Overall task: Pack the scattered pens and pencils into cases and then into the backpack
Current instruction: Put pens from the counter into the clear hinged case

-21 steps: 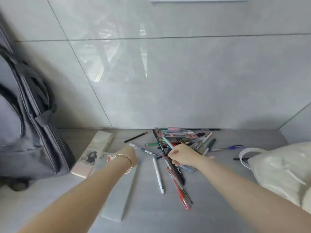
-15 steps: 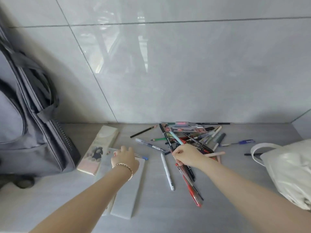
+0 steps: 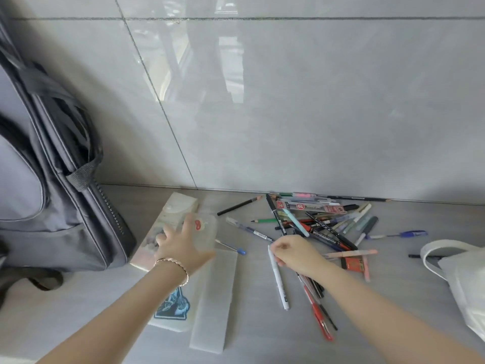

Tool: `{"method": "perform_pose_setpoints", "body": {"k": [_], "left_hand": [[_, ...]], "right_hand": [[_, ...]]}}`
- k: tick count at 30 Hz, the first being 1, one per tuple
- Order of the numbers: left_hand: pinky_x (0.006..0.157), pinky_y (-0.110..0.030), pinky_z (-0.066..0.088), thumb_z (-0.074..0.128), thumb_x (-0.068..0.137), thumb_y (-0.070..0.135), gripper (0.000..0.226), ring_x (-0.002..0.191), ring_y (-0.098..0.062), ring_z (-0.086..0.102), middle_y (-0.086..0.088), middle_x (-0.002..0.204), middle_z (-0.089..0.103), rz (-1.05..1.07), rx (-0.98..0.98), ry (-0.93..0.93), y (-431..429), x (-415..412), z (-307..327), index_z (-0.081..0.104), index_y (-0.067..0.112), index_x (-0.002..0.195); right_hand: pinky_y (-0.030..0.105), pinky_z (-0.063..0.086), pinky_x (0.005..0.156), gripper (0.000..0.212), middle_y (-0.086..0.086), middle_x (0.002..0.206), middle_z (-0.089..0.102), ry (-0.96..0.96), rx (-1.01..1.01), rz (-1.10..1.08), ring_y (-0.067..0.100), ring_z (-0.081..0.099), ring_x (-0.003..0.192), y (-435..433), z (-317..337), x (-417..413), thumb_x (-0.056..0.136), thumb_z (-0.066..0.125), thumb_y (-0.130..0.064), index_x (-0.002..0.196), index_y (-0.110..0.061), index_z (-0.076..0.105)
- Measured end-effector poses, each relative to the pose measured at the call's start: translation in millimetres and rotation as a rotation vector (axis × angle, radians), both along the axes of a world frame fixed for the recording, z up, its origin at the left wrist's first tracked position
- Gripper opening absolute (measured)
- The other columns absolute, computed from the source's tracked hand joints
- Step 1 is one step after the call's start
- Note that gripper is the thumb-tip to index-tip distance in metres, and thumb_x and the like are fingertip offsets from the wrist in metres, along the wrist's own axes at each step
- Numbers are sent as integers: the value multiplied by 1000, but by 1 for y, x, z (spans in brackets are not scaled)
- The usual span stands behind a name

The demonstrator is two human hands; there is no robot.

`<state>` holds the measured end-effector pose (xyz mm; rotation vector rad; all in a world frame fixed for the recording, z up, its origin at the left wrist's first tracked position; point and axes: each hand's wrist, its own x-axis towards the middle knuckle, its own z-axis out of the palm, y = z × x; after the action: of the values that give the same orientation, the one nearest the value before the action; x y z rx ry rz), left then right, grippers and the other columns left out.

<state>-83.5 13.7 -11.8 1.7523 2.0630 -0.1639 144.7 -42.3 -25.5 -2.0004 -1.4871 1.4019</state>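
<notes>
The right hand (image 3: pixel 296 254) is pinched on the top end of the white pen (image 3: pixel 278 279), which is lying on the bench (image 3: pixel 262 342) just beside the pen pile (image 3: pixel 322 222) at the back edge. The left hand (image 3: pixel 181 245) is laid over the translucent case (image 3: pixel 204 235), near the backpack (image 3: pixel 52 179) at the left edge. Whether it's gripped or just pressed can't be told tbh.

Tip: the pen should be lifted clear before it's swung over, so the red pen (image 3: pixel 319 317) beside it isn't dragged along. The case is best held open and steady, and the pen slid in lengthwise, not dropped. One at a time is probably safer than a fistful.
</notes>
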Motion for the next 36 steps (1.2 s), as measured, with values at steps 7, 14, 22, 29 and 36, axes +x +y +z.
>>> {"method": "perform_pose_setpoints", "body": {"k": [7, 14, 22, 29, 36], "left_hand": [[98, -42, 43, 69, 58, 45, 92, 110, -28, 53, -11, 128, 48, 249, 139, -855, 4, 69, 61, 23, 32, 137], [92, -34, 43, 68, 54, 49, 93, 113, -23, 50, -8, 125, 49, 342, 63, -954, -38, 131, 56, 23, 37, 135], [65, -7, 26, 75, 64, 33, 92, 80, 30, 32, 2, 113, 35, 153, 151, -933, -68, 159, 47, 19, 37, 136], [57, -24, 51, 64, 72, 24, 54, 66, -11, 65, -4, 80, 66, 230, -114, -1244, -49, 139, 46, 47, 27, 123], [68, -35, 56, 43, 84, 47, 46, 76, -25, 71, -10, 89, 74, 409, -529, -1402, -22, 106, 21, 75, 15, 92]], "right_hand": [[10, 42, 82, 24, -25, 101, 60, 356, 200, -89, -9, 57, 97, -8, 57, -17, 89, 45, -50, 109, -39, 51], [31, 45, 70, 32, -4, 79, 62, 100, 340, -68, 11, 58, 75, -43, 75, 22, 92, 32, -50, 89, -25, 53], [4, 37, 56, 22, -24, 51, 55, -17, 468, -53, -4, 50, 48, -71, 55, 47, 97, 33, -32, 119, -34, 36], [-15, 20, 65, 23, -17, 83, 61, 160, 264, -235, -17, 52, 80, -65, 32, 77, 98, 32, -23, 110, -32, 49], [20, 49, 76, 34, 8, 96, 70, 199, 373, -658, 24, 64, 89, -57, 19, 67, 99, 27, -19, 122, -19, 51]]}}
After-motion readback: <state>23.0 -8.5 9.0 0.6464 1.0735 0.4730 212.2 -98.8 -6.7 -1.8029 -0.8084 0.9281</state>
